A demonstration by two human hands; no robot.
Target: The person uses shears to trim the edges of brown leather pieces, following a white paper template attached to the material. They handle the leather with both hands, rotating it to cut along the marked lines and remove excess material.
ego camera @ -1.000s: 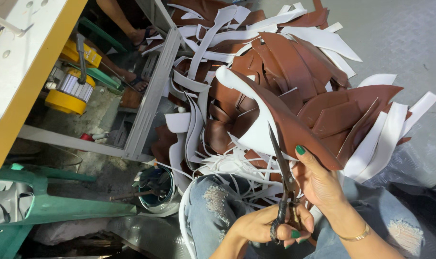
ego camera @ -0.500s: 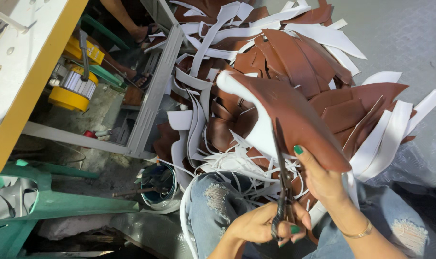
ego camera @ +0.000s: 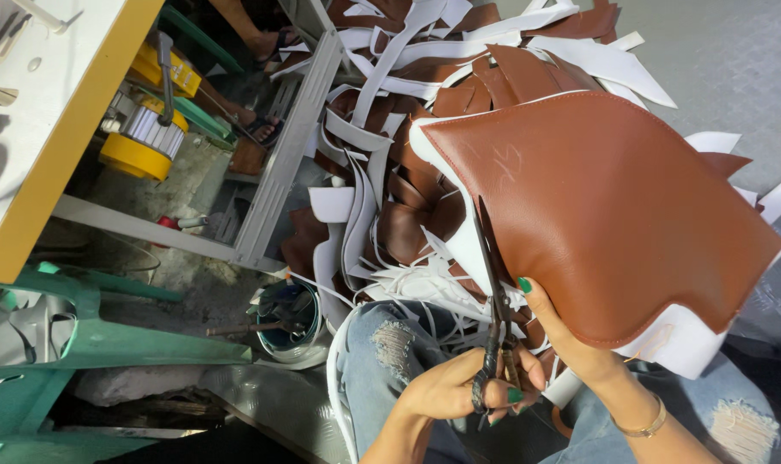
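Trimming step: left hand (ego camera: 459,391), fingers closed through the handles, works black scissors (ego camera: 493,326) along the white edge of a brown leather panel (ego camera: 613,206). Right hand (ego camera: 571,339) pinches the panel's lower edge, holding it above the scrap pile (ego camera: 390,172). Next cut needs the panel held taut and blades kept on the seam line.

The large curved piece of smooth leather (ego camera: 605,215) is reddish brown with a white foam backing showing along its edges, and the heap of cut leather scraps and strips (ego camera: 399,163) behind it mixes the same brown with white. The thin metal scissors (ego camera: 493,326) are dark grey to black, the fingernails on both hands are painted deep green, a slim gold bracelet (ego camera: 644,427) circles one wrist, and the ripped denim jeans (ego camera: 390,352) are faded blue. The desk (ego camera: 38,146) is white-topped with a yellow edge, the plastic chair (ego camera: 90,335) green, the motor (ego camera: 145,129) yellow and silver.
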